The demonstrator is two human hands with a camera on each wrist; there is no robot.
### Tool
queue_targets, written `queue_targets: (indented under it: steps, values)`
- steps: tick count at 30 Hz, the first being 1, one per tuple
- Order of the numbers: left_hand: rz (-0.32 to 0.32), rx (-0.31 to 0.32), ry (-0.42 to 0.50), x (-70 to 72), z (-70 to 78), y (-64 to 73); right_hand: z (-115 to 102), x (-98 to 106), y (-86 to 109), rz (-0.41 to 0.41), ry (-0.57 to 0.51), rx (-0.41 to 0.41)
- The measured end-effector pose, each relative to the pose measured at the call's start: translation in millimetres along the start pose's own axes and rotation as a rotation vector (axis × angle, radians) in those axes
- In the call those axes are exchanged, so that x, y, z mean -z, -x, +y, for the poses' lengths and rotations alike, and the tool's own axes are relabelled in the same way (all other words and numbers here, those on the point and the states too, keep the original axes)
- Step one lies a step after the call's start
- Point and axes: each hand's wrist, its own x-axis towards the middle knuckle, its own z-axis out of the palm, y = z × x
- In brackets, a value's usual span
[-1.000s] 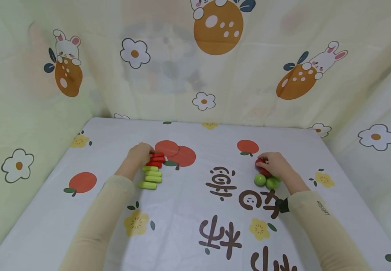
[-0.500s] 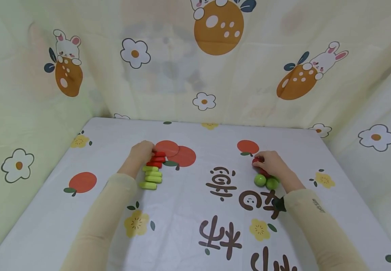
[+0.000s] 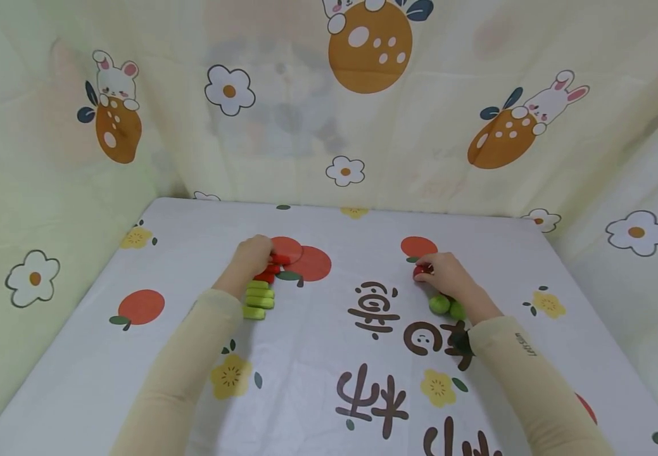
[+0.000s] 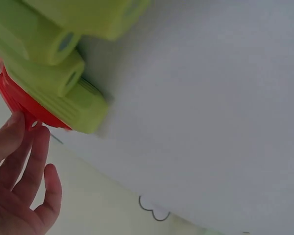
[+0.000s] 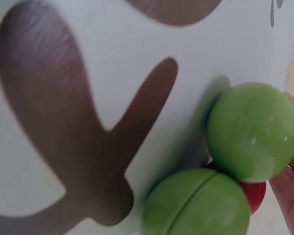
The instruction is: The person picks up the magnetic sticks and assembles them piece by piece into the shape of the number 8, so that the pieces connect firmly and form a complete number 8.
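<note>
At the back left, my left hand [image 3: 251,256] pinches the end of a red stick-shaped piece [image 3: 280,259] between thumb and fingertips. More red sticks [image 3: 265,277] lie just below it, partly hidden by the hand. In front of these is a row of several lime-green sticks [image 3: 259,303]; in the left wrist view the nearest green stick [image 4: 81,105] has a blunt, rounded shape. My right hand [image 3: 448,275] holds a red ball [image 3: 420,271] with its fingertips. Below that hand sit two glossy green balls [image 3: 439,304]. Part of a red ball [image 5: 255,196] shows behind them in the right wrist view.
A white cloth [image 3: 306,342] printed with fruit, flowers and brown characters covers the table. Patterned curtains [image 3: 283,126] enclose it at the back and sides. The two groups of pieces stand far apart, left and right.
My left hand has shifted right, taking the red stick away from the row's end. My right hand has moved left with the red ball, away from the green balls.
</note>
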Motion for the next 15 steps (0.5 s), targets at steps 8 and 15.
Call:
queue_targets:
  steps: [8, 15]
  values:
    - [0.002, -0.022, 0.097, -3.2, 9.6, -5.1, -8.4, -3.4, -4.9, -0.011, -0.110, -0.029]
    - [0.013, -0.055, 0.108, -6.7, 21.6, -7.4, -12.2, -9.8, -11.8, -0.012, -0.170, -0.017]
